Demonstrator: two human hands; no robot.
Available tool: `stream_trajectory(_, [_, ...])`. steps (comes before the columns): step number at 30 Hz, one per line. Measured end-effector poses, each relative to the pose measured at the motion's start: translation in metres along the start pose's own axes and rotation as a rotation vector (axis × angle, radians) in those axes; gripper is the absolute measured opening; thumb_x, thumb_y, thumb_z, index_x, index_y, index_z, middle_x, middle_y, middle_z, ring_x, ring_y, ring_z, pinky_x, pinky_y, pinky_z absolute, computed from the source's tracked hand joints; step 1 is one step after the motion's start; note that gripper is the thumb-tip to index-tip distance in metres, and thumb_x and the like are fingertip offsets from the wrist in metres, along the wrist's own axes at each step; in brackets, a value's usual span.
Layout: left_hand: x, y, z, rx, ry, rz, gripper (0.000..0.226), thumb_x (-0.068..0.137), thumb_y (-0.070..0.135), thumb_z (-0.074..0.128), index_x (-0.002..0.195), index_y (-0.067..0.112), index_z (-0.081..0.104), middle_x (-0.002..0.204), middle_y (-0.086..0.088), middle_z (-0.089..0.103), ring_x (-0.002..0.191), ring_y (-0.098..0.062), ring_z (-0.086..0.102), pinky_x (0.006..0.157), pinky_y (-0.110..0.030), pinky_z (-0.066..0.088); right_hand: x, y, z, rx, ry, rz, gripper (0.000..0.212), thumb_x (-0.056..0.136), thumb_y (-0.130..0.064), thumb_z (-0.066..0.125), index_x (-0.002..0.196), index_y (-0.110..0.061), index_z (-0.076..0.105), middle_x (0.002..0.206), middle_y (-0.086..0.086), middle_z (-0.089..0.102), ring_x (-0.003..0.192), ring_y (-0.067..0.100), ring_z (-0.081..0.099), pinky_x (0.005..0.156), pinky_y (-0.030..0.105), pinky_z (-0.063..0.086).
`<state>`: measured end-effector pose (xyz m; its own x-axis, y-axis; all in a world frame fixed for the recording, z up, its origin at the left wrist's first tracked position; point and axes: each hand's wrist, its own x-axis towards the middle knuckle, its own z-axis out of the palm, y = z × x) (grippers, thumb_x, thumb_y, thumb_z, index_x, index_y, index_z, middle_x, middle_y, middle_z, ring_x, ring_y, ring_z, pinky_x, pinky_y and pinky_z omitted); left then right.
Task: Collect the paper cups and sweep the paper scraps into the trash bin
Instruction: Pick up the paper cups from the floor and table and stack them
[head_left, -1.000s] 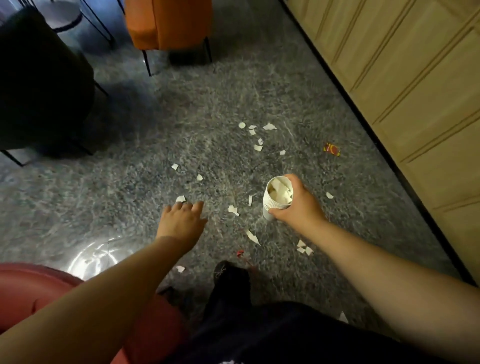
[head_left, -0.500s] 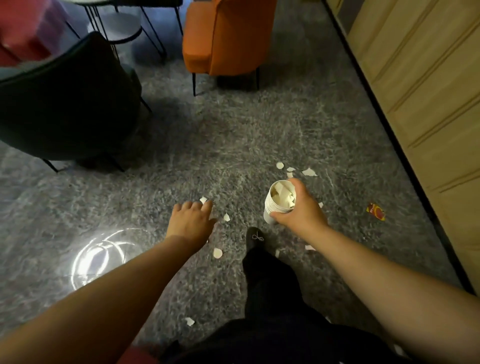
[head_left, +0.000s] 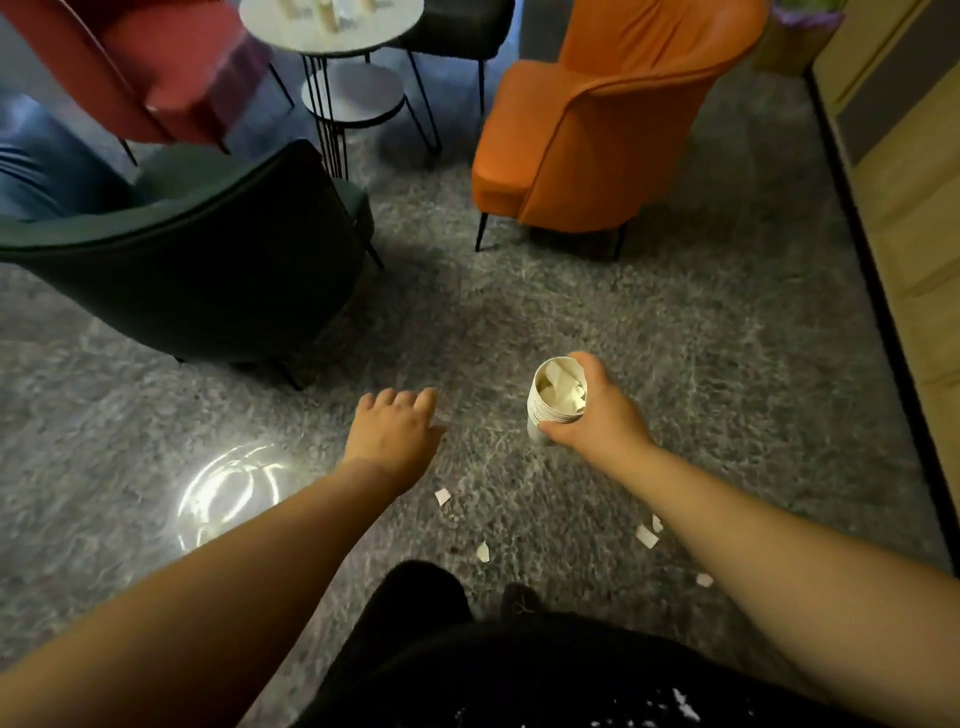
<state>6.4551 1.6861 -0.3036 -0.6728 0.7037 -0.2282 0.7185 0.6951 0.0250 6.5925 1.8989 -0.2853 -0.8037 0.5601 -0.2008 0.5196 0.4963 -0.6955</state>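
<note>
Paper cups (head_left: 557, 397), stacked and stuffed with scraps, sit gripped in the right hand (head_left: 597, 410), fingers curled round them above the grey carpet (head_left: 727, 364). The left hand (head_left: 392, 434) hangs empty, fingers loosely spread. Remaining paper scraps (head_left: 645, 535) lie near the feet; keeping the stack upright should prevent spills. Orange chair (head_left: 597, 135) and dark chair (head_left: 197, 260) stand beyond.

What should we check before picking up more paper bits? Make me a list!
1. Right hand grips the stack of paper cups: ok.
2. Cups upright, so the scraps inside stay in: ok.
3. Left hand free to pick: ok.
4. Floor cleared of paper scraps: not ok, several lie near the feet.
5. Room left in the top cup: cannot tell.
6. Trash bin in sight: not ok, none shows.
</note>
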Motion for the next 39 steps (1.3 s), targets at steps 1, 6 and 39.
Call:
stream_trajectory(1, [0.013, -0.010, -0.003, -0.002, -0.007, -0.020, 0.055, 0.098, 0.050, 0.035, 0.146, 0.023, 0.032, 0.138, -0.003, 0.052, 0.129, -0.027, 0.043, 0.107, -0.042, 0.029, 0.019, -0.006, 0.002, -0.011, -0.012, -0.003, 0.084, 0.062, -0.029, 0.085, 0.130, -0.033, 0.036, 0.105, -0.010, 0.050, 0.090, 0.012, 0.050, 0.066, 0.021, 0.036])
stream_trajectory(6, [0.095, -0.069, -0.014, 0.007, -0.031, -0.064, 0.056, 0.098, 0.049, 0.037, 0.146, 0.022, 0.028, 0.137, -0.003, 0.052, 0.128, -0.027, 0.043, 0.107, -0.044, 0.029, 0.119, -0.042, 0.025, 0.032, -0.067, -0.019, 0.078, 0.060, -0.029, 0.086, 0.117, -0.043, 0.035, 0.100, -0.014, 0.053, 0.086, 0.011, 0.054, 0.058, 0.012, 0.035])
stream_trajectory(39, [0.674, -0.349, -0.164, 0.050, -0.014, -0.133, 0.054, 0.095, 0.049, 0.040, 0.141, 0.021, 0.036, 0.127, -0.003, 0.059, 0.119, -0.029, 0.049, 0.100, -0.044, 0.033, 0.765, -0.244, 0.034, -0.002, -0.093, -0.044, 0.078, 0.063, -0.032, 0.083, 0.127, -0.034, 0.037, 0.117, -0.001, 0.058, 0.099, 0.023, 0.057, 0.072, 0.029, 0.044])
